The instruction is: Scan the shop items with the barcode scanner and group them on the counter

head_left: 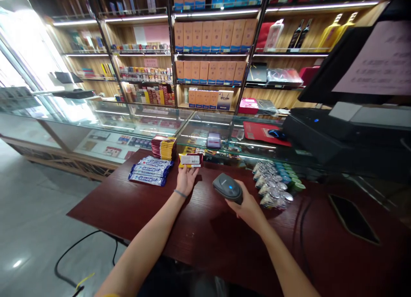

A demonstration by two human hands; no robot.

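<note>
While the left hand [186, 181] props a flat red-and-yellow pack [190, 160] near the far edge of the dark red wooden desk [192, 237], its fingers close on the pack's near edge and the white barcode label faces up. From the head view, the right hand [248, 208] lies at the pack's four o'clock. Its fingers are wrapped round a dark grey handheld scanner [227, 187] with a blue light on its back. The scanner's nose points toward ten o'clock, at the pack, though its window is hidden.

A stack of red-and-yellow packs [163, 147] stands just beside the held pack at its ten o'clock. A fan of blue-and-white wrapped packs [149, 170] lies at its eight o'clock. A cluster of small silver-topped cans [272, 187] sits at the scanner's three o'clock, close to the right wrist. A black phone [353, 217] lies well apart at four o'clock.

The likely slips, as I judge them:
- The beam may catch a code on the neighbouring stack, since the two sit so close.
- The pack is pinched only at one edge, so it may tilt and turn its label away.
- A sideways swing of the right wrist may topple the cans.
</note>
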